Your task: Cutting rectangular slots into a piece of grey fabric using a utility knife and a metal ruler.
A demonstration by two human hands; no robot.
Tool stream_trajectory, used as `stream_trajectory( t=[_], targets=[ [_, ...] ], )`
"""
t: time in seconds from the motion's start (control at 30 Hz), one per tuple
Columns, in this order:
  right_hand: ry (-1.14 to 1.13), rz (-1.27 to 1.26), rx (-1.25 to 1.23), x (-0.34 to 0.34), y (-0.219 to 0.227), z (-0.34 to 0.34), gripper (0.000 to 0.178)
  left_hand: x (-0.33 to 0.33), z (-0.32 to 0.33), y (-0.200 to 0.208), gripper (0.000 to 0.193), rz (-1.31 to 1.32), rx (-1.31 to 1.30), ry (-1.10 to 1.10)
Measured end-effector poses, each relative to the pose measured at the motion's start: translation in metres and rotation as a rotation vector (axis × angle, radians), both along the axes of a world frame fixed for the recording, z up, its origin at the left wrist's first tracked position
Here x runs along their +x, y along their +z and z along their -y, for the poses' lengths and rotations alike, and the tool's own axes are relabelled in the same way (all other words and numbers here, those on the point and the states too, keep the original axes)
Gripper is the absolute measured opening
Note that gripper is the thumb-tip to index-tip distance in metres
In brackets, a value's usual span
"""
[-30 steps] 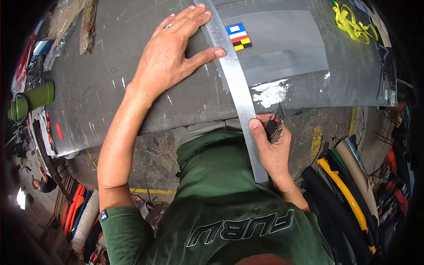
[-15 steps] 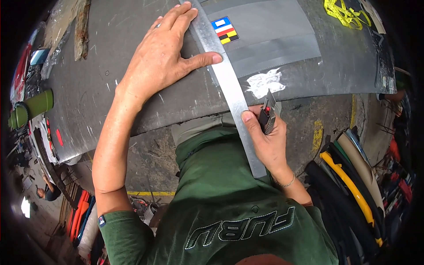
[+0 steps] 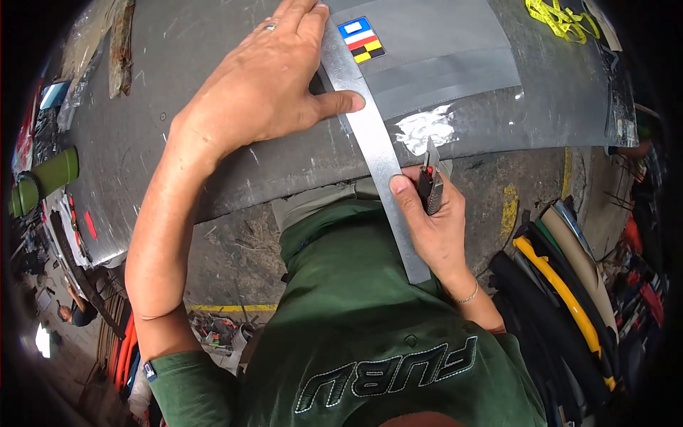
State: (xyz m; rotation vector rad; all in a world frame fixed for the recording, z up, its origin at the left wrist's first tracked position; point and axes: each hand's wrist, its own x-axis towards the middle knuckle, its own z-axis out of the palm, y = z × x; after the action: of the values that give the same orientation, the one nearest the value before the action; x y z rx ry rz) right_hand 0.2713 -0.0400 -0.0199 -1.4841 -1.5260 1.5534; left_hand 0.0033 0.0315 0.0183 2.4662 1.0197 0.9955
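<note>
A long metal ruler [image 3: 383, 160] runs from the tabletop toward my body, its near end hanging past the table edge. My left hand [image 3: 249, 92] is spread beside its far part, thumb pressed on the metal and fingertips at the far end. Near the other end, my right hand [image 3: 442, 238] pinches the ruler under its thumb. That same hand holds a utility knife [image 3: 430, 188], blade pointing up and away from me. Right of the ruler lies a grey sheet [image 3: 441, 35] with a colourful rectangular patch [image 3: 361, 40]; shiny clear plastic [image 3: 469, 114] extends along its near side.
The dark worktable [image 3: 263, 181] has a curved-looking near edge. A yellow tape measure [image 3: 558, 20] lies far right, a green cylinder [image 3: 50, 178] at the left edge. Rolls of material [image 3: 530, 306] stand on the floor at right. Another person [image 3: 77, 312] is at lower left.
My left hand has shifted slightly to the right and farther away along the ruler, its thumb still on the metal. The right hand keeps its grip on the ruler and knife.
</note>
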Motion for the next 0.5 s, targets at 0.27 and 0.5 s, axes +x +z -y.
stream_trajectory(
  t=[0.27, 0.5],
  targets=[
    [-0.009, 0.033, -0.030, 0.002, 0.003, -0.003, 0.020, 0.049, -0.028, 0.058, 0.093, -0.944, -0.685, 0.409],
    [-0.006, -0.071, -0.053, 0.006, -0.007, -0.002, 0.020, 0.044, -0.024, 0.057, 0.096, -0.904, -0.681, 0.410]
  ],
)
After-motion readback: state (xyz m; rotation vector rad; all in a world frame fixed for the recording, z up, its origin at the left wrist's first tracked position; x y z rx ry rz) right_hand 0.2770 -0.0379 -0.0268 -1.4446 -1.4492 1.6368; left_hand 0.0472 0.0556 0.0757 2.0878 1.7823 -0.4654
